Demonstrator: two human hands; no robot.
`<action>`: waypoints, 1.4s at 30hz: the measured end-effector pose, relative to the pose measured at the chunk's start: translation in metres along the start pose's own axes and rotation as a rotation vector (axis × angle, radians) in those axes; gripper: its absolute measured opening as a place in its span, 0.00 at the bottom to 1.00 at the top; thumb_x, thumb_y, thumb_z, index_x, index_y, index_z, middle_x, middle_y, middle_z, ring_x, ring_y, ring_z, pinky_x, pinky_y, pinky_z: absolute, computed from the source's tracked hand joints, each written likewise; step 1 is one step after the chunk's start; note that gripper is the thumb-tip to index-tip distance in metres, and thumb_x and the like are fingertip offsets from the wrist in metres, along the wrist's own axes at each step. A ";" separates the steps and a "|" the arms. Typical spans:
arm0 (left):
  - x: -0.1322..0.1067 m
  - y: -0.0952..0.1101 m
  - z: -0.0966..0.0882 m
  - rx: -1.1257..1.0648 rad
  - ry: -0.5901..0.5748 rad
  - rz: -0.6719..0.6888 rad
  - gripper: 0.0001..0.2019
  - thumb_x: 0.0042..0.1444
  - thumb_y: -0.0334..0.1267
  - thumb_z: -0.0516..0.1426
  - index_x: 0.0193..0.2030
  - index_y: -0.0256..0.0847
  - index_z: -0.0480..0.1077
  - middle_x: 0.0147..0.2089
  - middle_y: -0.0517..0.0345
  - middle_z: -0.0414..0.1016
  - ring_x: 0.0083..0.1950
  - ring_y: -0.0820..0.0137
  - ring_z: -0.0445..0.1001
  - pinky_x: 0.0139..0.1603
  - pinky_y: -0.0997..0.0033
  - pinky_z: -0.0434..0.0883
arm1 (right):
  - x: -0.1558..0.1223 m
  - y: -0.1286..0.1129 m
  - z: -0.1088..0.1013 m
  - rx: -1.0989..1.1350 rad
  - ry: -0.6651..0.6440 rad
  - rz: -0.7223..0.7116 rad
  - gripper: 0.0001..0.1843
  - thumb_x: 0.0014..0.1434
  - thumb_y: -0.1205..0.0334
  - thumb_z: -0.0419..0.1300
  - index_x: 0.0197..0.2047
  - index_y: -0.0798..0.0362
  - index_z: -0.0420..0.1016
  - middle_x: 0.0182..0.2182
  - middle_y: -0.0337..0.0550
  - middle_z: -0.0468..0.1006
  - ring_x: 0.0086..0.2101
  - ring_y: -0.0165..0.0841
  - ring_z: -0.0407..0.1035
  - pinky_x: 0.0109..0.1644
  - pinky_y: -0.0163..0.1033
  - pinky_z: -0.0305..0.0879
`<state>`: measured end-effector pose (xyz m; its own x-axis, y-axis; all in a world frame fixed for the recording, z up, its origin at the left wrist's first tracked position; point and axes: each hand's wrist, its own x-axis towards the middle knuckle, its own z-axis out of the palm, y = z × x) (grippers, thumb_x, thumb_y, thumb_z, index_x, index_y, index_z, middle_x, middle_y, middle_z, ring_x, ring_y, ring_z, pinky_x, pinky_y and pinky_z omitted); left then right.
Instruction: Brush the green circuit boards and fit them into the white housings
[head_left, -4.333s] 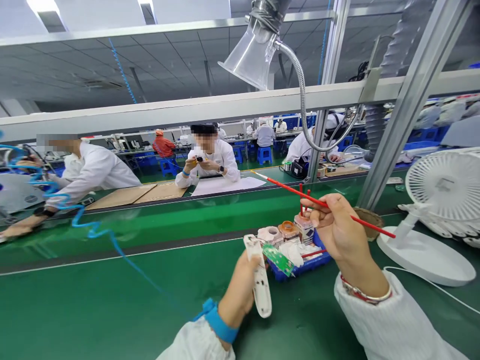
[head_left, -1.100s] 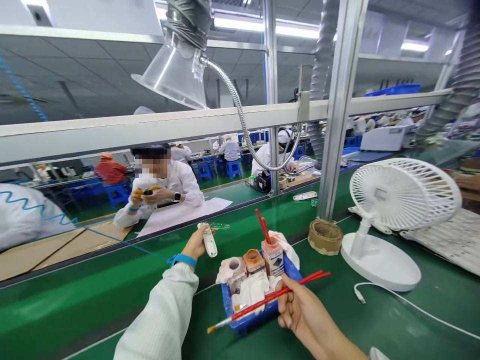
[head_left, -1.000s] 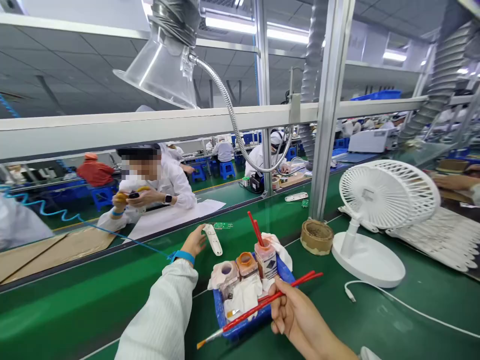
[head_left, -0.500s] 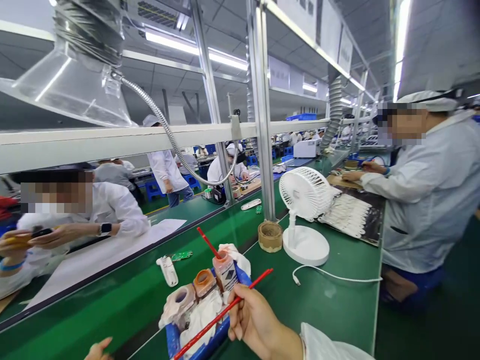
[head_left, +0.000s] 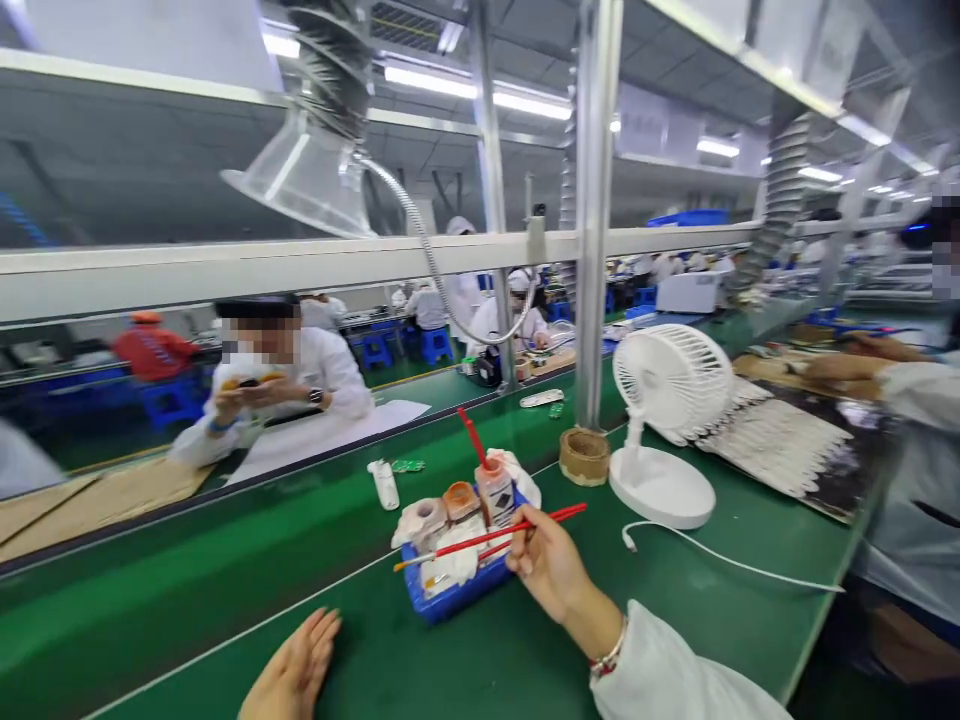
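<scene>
My right hand (head_left: 551, 568) pinches a red-handled paintbrush (head_left: 487, 537), its bristle tip pointing left over a blue tray (head_left: 450, 600). Inside that tray stand an orange-stained jar (head_left: 460, 500), a whitish jar wrapped in tissue (head_left: 421, 522) and a labelled bottle (head_left: 495, 492). A red stick (head_left: 471, 435) leans out of the bottle's mouth. Crumpled white tissue and another brush lie in the tray's front part. My left hand (head_left: 296, 668) is held out over the green bench to the left of the tray, fingers straight and holding nothing.
A white fan (head_left: 664, 495) with a cable stands on the right, beside a roll of brown tape (head_left: 584, 457). Behind the tray lie a white casing (head_left: 384, 485) and a green circuit board (head_left: 409, 466). A metal post (head_left: 596, 250) rises behind. Co-workers sit across and at right.
The view has swung left and drawn back, so the tray looks smaller. My left hand has come further into view. The brush in my right hand lies more level, its bristles now showing.
</scene>
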<state>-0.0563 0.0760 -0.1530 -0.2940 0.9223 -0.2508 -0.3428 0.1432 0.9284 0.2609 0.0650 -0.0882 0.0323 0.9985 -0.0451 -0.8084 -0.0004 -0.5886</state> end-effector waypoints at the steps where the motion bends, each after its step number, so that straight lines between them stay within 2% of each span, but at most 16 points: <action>1: -0.005 -0.001 0.001 -0.051 -0.023 0.021 0.19 0.40 0.44 0.64 0.41 0.42 0.72 0.47 0.54 0.77 0.57 0.56 0.69 0.62 0.58 0.62 | 0.000 0.000 -0.001 0.001 -0.009 0.004 0.15 0.45 0.52 0.66 0.24 0.56 0.71 0.10 0.32 0.66 0.10 0.21 0.53 0.20 0.31 0.57; 6: -0.008 -0.008 0.004 -0.103 -0.039 0.227 0.15 0.38 0.33 0.63 0.37 0.38 0.75 0.48 0.50 0.76 0.57 0.54 0.69 0.62 0.55 0.62 | -0.003 0.002 -0.002 -0.007 -0.048 0.028 0.14 0.43 0.55 0.68 0.25 0.56 0.72 0.11 0.35 0.69 0.11 0.22 0.54 0.20 0.31 0.57; 11: -0.002 -0.011 0.003 -0.108 -0.024 0.334 0.12 0.35 0.28 0.59 0.31 0.39 0.76 0.53 0.51 0.73 0.63 0.54 0.60 0.62 0.56 0.61 | -0.005 0.003 -0.004 -0.015 -0.048 0.033 0.13 0.43 0.56 0.69 0.25 0.55 0.73 0.12 0.35 0.69 0.11 0.21 0.54 0.21 0.30 0.58; 16: -0.005 -0.005 0.007 -0.132 -0.029 0.338 0.19 0.39 0.29 0.61 0.42 0.41 0.75 0.56 0.50 0.70 0.59 0.56 0.66 0.63 0.57 0.61 | -0.005 0.003 -0.005 -0.019 -0.048 0.054 0.13 0.42 0.56 0.70 0.25 0.55 0.73 0.12 0.36 0.69 0.12 0.21 0.55 0.21 0.31 0.59; 20: -0.013 0.002 0.012 -0.171 -0.019 0.338 0.24 0.40 0.35 0.64 0.48 0.42 0.71 0.56 0.49 0.70 0.55 0.58 0.71 0.58 0.61 0.67 | -0.007 0.004 -0.005 -0.019 -0.046 0.063 0.15 0.42 0.53 0.70 0.24 0.55 0.74 0.12 0.36 0.69 0.12 0.22 0.55 0.22 0.31 0.60; 22: -0.016 0.005 0.014 -0.177 -0.021 0.320 0.24 0.39 0.37 0.66 0.48 0.40 0.71 0.50 0.48 0.75 0.48 0.62 0.75 0.50 0.66 0.73 | -0.006 0.004 -0.006 -0.019 -0.042 0.066 0.15 0.41 0.53 0.70 0.24 0.54 0.74 0.12 0.35 0.69 0.12 0.22 0.55 0.21 0.30 0.60; 24: -0.017 0.007 0.015 -0.171 -0.022 0.294 0.22 0.38 0.38 0.67 0.43 0.37 0.73 0.37 0.51 0.78 0.34 0.70 0.78 0.35 0.76 0.75 | -0.005 0.004 -0.006 -0.018 -0.040 0.070 0.14 0.40 0.54 0.71 0.24 0.54 0.74 0.12 0.35 0.68 0.12 0.21 0.54 0.21 0.30 0.60; 25: -0.018 0.007 0.016 -0.165 -0.023 0.281 0.20 0.38 0.39 0.67 0.40 0.36 0.74 0.31 0.54 0.77 0.26 0.76 0.75 0.26 0.80 0.72 | -0.004 0.003 -0.006 -0.017 -0.041 0.073 0.14 0.40 0.55 0.71 0.24 0.54 0.74 0.12 0.35 0.68 0.12 0.21 0.54 0.21 0.30 0.60; 27: -0.018 0.007 0.017 -0.150 -0.030 0.256 0.17 0.37 0.41 0.68 0.33 0.34 0.74 0.21 0.62 0.72 0.15 0.84 0.62 0.13 0.86 0.60 | -0.003 0.003 -0.006 -0.013 -0.042 0.079 0.14 0.40 0.55 0.71 0.24 0.54 0.74 0.12 0.35 0.68 0.12 0.21 0.54 0.21 0.30 0.60; 30: -0.020 0.008 0.019 -0.145 -0.044 0.214 0.15 0.37 0.43 0.68 0.23 0.34 0.71 0.12 0.69 0.61 0.11 0.87 0.53 0.09 0.88 0.50 | -0.004 0.002 -0.004 -0.007 -0.039 0.096 0.15 0.41 0.54 0.70 0.24 0.55 0.74 0.12 0.35 0.67 0.12 0.21 0.54 0.21 0.30 0.59; 32: -0.024 0.010 0.022 -0.150 -0.070 0.174 0.15 0.39 0.43 0.67 0.21 0.34 0.70 0.11 0.70 0.60 0.11 0.86 0.55 0.10 0.88 0.53 | -0.007 0.002 -0.004 -0.007 -0.036 0.115 0.14 0.43 0.53 0.69 0.24 0.55 0.74 0.12 0.35 0.68 0.12 0.21 0.53 0.21 0.31 0.60; 33: -0.027 0.011 0.024 -0.153 -0.090 0.151 0.14 0.40 0.42 0.67 0.23 0.34 0.71 0.13 0.67 0.64 0.13 0.85 0.59 0.12 0.88 0.58 | -0.008 0.002 -0.003 -0.007 -0.034 0.126 0.13 0.44 0.54 0.69 0.24 0.55 0.74 0.12 0.36 0.68 0.13 0.21 0.53 0.22 0.31 0.60; 35: -0.035 0.013 0.028 -0.160 -0.135 0.100 0.12 0.42 0.39 0.67 0.29 0.33 0.74 0.23 0.57 0.75 0.21 0.79 0.71 0.23 0.83 0.70 | -0.010 0.002 -0.004 -0.007 -0.027 0.147 0.11 0.46 0.56 0.68 0.25 0.55 0.74 0.13 0.36 0.68 0.13 0.22 0.54 0.23 0.31 0.61; 37: -0.042 0.015 0.032 -0.166 -0.164 0.054 0.14 0.43 0.37 0.67 0.36 0.33 0.75 0.35 0.48 0.79 0.34 0.70 0.78 0.36 0.76 0.75 | -0.010 0.002 -0.005 -0.009 -0.013 0.166 0.09 0.46 0.59 0.67 0.26 0.55 0.74 0.13 0.36 0.68 0.13 0.22 0.54 0.23 0.31 0.61; 39: -0.050 0.018 0.036 -0.183 -0.187 0.027 0.15 0.44 0.36 0.66 0.40 0.33 0.75 0.43 0.44 0.79 0.44 0.65 0.78 0.44 0.71 0.75 | -0.009 0.001 -0.007 -0.011 0.007 0.182 0.08 0.47 0.60 0.67 0.26 0.55 0.74 0.13 0.36 0.67 0.14 0.22 0.53 0.23 0.31 0.61; 42: -0.061 0.022 0.040 -0.218 -0.248 0.032 0.18 0.44 0.34 0.66 0.45 0.37 0.75 0.51 0.44 0.75 0.54 0.59 0.72 0.54 0.64 0.70 | -0.007 -0.001 -0.011 -0.009 0.041 0.199 0.07 0.48 0.60 0.65 0.26 0.55 0.73 0.13 0.35 0.66 0.14 0.22 0.53 0.23 0.31 0.61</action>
<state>-0.0102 0.0376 -0.1068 -0.0911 0.9882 -0.1233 -0.5272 0.0571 0.8478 0.2674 0.0569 -0.0961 -0.1038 0.9755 -0.1938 -0.7957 -0.1983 -0.5723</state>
